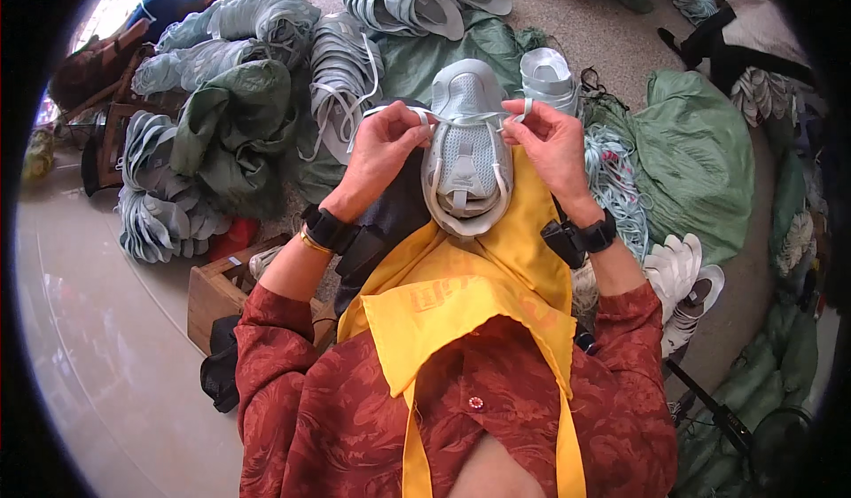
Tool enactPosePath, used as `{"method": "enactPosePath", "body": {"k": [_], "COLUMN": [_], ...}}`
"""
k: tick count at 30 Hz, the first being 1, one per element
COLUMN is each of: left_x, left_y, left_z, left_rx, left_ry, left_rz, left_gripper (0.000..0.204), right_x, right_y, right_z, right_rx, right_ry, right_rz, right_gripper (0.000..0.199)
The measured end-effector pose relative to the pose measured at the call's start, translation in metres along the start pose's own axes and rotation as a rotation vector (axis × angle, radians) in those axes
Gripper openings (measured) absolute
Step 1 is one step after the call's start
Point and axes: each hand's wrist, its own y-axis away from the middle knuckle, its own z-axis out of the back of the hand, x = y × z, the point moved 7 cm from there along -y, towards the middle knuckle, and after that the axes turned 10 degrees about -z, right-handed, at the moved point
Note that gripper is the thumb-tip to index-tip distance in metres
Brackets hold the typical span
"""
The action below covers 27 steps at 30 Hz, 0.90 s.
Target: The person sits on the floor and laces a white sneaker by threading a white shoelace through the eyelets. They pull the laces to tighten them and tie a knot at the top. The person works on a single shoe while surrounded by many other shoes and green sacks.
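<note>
A pale grey-blue shoe upper lies over my lap, its rounded end pointing away from me. A light shoelace runs crosswise over it, pulled out to both sides. My left hand pinches one end of the lace between thumb and fingertips at the upper's left edge. On the opposite side, my right hand pinches the other end, and a short piece of lace sticks up above its fingers. Beneath the upper, a yellow apron covers my lap.
Stacked grey-blue uppers stand ahead and to the left. Green sacks lie at both sides, with a heap of loose laces at the right. White uppers rest near my right elbow. A wooden box stands by my left elbow.
</note>
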Motion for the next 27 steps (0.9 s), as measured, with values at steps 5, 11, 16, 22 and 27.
{"method": "enactPosePath", "body": {"k": [5,11,16,22,27], "left_x": [-0.002,-0.005,0.0,0.0,0.001], "left_y": [0.0,-0.002,-0.004,-0.004,-0.004], "left_z": [0.0,-0.001,-0.003,-0.007,-0.005], "left_rx": [0.02,0.028,-0.037,-0.109,-0.142], "left_ry": [0.07,0.081,0.191,0.217,0.181], "left_rz": [-0.007,-0.033,-0.005,-0.031,-0.056], "left_gripper": [0.006,0.007,0.009,0.006,0.006], "right_x": [0.005,0.023,0.021,0.013,0.008], "right_y": [0.005,0.01,0.008,0.008,0.008], "right_z": [-0.002,-0.012,-0.012,-0.011,-0.01], "right_rx": [-0.048,-0.087,-0.105,-0.111,-0.11], "right_ry": [0.058,0.338,0.314,0.265,0.239], "right_rz": [0.036,0.143,0.141,0.121,0.126], "right_gripper": [0.017,0.014,0.012,0.012,0.012]}}
